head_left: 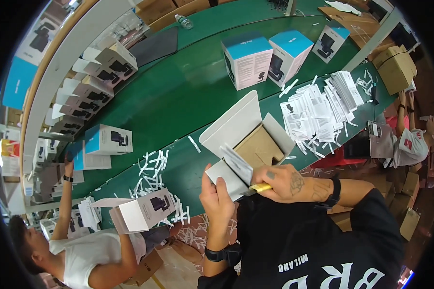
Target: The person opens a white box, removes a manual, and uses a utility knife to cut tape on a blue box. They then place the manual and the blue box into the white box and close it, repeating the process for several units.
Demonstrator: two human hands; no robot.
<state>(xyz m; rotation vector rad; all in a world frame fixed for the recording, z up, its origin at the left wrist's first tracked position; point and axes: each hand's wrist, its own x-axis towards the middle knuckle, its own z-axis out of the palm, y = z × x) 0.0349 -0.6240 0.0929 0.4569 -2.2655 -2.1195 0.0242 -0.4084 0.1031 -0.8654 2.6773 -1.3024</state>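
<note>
An open white box point(229, 126) stands in front of me on the green table, its flaps raised. A brown cardboard insert point(256, 150) sits inside it. My left hand point(218, 196) grips the box's near-left flap, thumb on the pale inner side. My right hand point(282, 183) is closed over the near edge of the box, holding a folded paper leaflet point(237, 163) that stands at the opening, slightly blurred. Something narrow and yellow point(261, 187) shows under the right fingers; its kind I cannot make out.
A heap of folded leaflets point(309, 113) lies right of the box, with paper strips point(152, 176) scattered around. Closed boxes with blue tops point(248, 60) stand farther back. At left, a co-worker point(96, 250) holds another open box point(147, 212). Several open boxes point(89, 98) line the left side.
</note>
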